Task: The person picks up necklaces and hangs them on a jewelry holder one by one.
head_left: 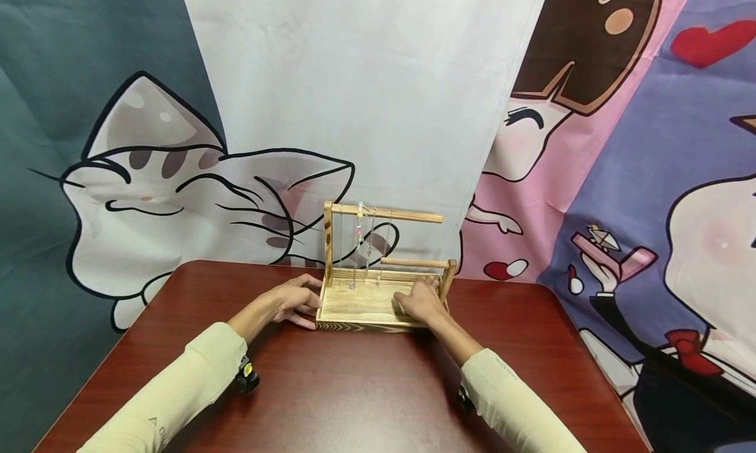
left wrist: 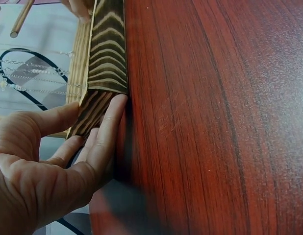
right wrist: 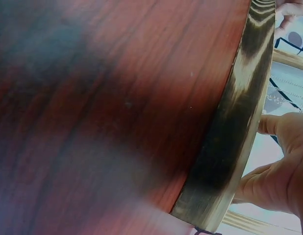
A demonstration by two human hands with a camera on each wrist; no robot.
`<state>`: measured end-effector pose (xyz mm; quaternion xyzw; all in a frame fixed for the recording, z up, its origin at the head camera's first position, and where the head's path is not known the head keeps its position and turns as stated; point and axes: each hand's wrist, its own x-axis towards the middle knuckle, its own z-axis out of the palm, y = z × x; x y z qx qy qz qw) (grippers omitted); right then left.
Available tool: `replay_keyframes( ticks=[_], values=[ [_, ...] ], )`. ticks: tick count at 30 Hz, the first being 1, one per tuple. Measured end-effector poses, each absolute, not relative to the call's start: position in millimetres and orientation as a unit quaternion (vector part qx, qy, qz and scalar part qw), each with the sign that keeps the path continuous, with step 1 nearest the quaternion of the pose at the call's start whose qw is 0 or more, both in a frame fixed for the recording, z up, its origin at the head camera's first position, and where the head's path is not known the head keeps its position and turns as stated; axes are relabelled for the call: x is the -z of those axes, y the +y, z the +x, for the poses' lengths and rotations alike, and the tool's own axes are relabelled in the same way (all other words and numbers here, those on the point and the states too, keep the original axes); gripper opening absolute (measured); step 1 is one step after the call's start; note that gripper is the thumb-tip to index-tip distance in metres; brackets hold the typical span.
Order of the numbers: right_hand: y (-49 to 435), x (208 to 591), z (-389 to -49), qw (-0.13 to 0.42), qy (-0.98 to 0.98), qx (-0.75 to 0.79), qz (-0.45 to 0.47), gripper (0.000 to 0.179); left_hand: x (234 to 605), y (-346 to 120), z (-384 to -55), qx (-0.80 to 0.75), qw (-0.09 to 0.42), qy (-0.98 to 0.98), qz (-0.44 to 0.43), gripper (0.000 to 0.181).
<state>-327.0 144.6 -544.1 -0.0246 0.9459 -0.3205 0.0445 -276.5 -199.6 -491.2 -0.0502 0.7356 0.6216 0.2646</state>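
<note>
A wooden jewelry stand point(head_left: 360, 302) has a shallow tray base, a tall upper bar and a shorter lower bar. Thin necklaces and a beaded bracelet point(head_left: 359, 224) hang from the upper bar. My left hand point(head_left: 293, 300) holds the tray's left end; in the left wrist view the thumb meets its upper edge and the fingers lie against its outer side. At the right end, my right hand point(head_left: 423, 300) reaches over the tray beside the right post. Its fingertips are partly hidden; in the right wrist view the front wall point(right wrist: 225, 127) covers part of that hand.
The stand is on a dark red wood-grain table point(head_left: 366, 381), near its far edge. Right behind it hangs a cartoon-printed cloth backdrop point(head_left: 366, 98). The lower bar point(head_left: 413, 263) runs from the right post toward the middle.
</note>
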Motion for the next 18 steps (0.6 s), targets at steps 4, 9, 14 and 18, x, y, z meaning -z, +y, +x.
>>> replay_keyframes(
  ticks=[4,9,14,18],
  values=[
    [140,527,-319,0.039,0.949,0.313,-0.032,0.046,491,-200,-277,-0.621,0.263,0.737,-0.050,0.069],
    [135,514,-310,0.048,0.952,0.301,-0.020,0.046,491,-198,-276,-0.620,0.265,0.736,-0.051,0.069],
    [136,510,-313,0.078,0.956,0.283,-0.018,0.040,492,-197,-275,-0.625,0.263,0.733,-0.047,0.069],
    [144,534,-334,0.078,0.965,0.245,-0.041,0.038,491,-198,-275,-0.627,0.261,0.733,-0.046,0.069]
  ],
)
